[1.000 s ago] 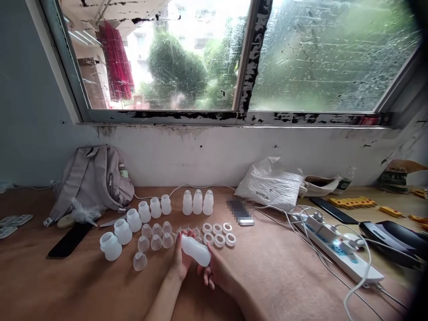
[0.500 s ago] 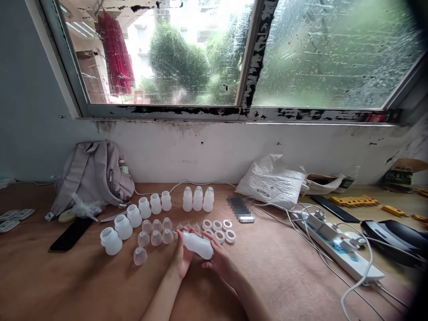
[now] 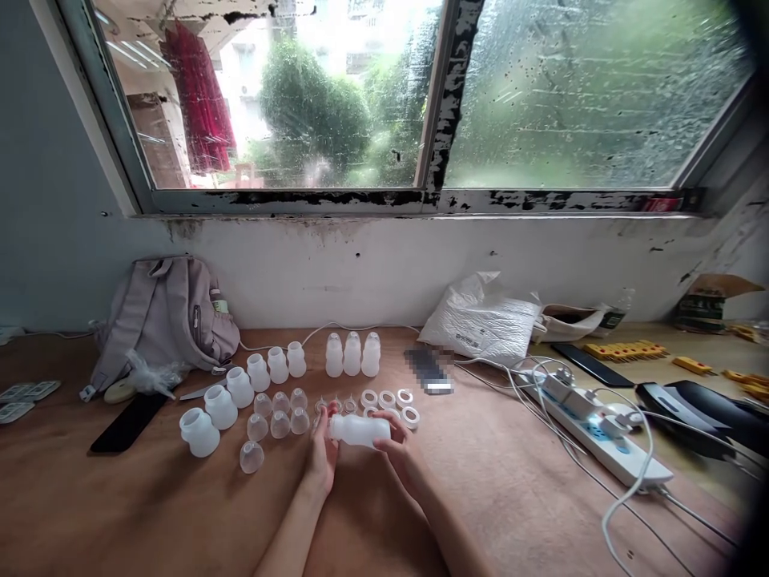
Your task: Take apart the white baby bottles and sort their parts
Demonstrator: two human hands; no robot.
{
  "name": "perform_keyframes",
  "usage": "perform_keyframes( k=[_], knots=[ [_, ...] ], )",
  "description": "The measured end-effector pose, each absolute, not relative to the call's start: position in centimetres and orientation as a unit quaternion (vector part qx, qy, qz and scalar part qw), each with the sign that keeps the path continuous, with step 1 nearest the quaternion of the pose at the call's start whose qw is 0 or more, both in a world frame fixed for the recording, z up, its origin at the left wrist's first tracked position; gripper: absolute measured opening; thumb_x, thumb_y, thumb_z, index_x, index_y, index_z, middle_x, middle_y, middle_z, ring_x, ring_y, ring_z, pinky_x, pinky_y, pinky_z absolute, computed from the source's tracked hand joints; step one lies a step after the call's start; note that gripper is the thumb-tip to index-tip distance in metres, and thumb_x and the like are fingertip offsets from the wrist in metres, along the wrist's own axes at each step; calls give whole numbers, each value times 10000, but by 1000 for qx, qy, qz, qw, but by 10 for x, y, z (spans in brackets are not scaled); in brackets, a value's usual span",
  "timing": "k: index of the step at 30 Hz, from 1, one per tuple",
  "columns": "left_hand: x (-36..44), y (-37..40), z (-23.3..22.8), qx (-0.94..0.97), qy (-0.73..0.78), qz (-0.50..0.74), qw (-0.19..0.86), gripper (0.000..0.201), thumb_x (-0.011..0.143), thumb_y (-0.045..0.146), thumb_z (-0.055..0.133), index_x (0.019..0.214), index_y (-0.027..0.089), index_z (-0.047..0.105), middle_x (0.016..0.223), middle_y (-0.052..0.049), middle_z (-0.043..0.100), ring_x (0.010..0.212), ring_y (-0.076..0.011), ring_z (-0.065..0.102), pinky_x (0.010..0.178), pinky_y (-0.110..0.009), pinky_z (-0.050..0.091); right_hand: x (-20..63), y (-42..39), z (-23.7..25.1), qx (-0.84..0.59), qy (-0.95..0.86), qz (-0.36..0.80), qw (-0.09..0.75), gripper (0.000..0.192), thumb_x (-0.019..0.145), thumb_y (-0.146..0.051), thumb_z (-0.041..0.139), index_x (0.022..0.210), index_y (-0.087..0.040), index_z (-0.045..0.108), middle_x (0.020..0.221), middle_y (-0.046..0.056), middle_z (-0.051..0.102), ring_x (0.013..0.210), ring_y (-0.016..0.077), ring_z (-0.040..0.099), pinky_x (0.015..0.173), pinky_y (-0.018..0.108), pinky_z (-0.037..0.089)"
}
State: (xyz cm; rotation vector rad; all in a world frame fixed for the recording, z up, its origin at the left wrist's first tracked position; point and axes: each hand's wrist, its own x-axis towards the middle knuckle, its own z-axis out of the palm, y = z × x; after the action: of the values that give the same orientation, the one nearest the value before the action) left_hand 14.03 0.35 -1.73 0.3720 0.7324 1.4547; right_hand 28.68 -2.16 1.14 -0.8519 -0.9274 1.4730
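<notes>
Gripping one white bottle (image 3: 359,430) sideways, left hand (image 3: 321,457) and right hand (image 3: 401,453) face three capped bottles (image 3: 352,354).

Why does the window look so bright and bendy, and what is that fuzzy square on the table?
In the head view, daylight washes out the window, and the wide lens bows its frame. The blurred patch is blocked out on purpose. The bottle held in the left hand and right hand looks sharp.

The bottle (image 3: 359,430) in the hands is milky translucent white, like the jars (image 3: 219,406) left of it. White rings (image 3: 388,399) lie behind it. The bench (image 3: 120,513) is reddish brown. Far left of the bottle: a beige-grey backpack (image 3: 165,316) and a black phone (image 3: 128,422). To its right: a white power strip (image 3: 594,437) and yellow pieces (image 3: 625,350).
</notes>
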Motion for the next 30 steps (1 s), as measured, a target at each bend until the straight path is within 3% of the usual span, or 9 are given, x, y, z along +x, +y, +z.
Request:
perform_keyframes(
  k=[3,8,12,17,21,26,30],
  knots=[
    [136,6,-17,177,303,659,665,303,665,282,628,956,200,602,906,-12,604,789,-116,568,642,-193,419,288,-19,10,-367,-365,624,586,344,565,-181,666,900,-205,591,832,16,604,804,186,550,707,278,418],
    [133,7,-19,217,332,672,625,246,613,224,664,849,165,628,911,-28,582,793,-113,545,655,-191,413,294,-14,5,-372,-348,615,602,360,569,-242,692,920,-221,612,810,13,618,808,201,558,727,302,415],
    [133,6,-20,269,379,669,580,234,607,273,694,784,148,607,752,3,562,668,-74,513,653,-183,397,297,-12,5,-365,-341,620,606,333,583,-236,686,909,-221,618,808,13,612,787,195,558,695,288,415],
    [134,4,-22,337,437,631,545,317,683,409,612,589,163,436,463,82,394,441,-43,354,483,-166,300,301,-11,3,-372,-355,624,589,296,619,-276,656,907,-224,612,860,17,597,736,177,545,569,244,400],
    [134,4,-22,372,485,622,489,404,715,462,551,536,178,325,419,97,285,401,-45,259,424,-170,224,304,-9,-3,-361,-333,608,624,248,692,-296,591,927,-217,598,877,16,574,659,134,509,504,218,393],
    [134,4,-23,458,516,603,402,329,703,435,570,584,176,406,497,74,367,456,-60,341,451,-173,274,305,-5,-6,-349,-294,595,661,261,690,-321,592,911,-182,585,868,27,575,670,146,526,493,226,427],
    [138,2,-29,596,517,519,330,304,706,425,571,580,169,463,526,42,447,497,-84,410,506,-197,335,305,-5,-4,-347,-274,603,664,285,659,-302,631,908,-171,583,897,34,593,723,161,555,548,242,477]
  ],
)
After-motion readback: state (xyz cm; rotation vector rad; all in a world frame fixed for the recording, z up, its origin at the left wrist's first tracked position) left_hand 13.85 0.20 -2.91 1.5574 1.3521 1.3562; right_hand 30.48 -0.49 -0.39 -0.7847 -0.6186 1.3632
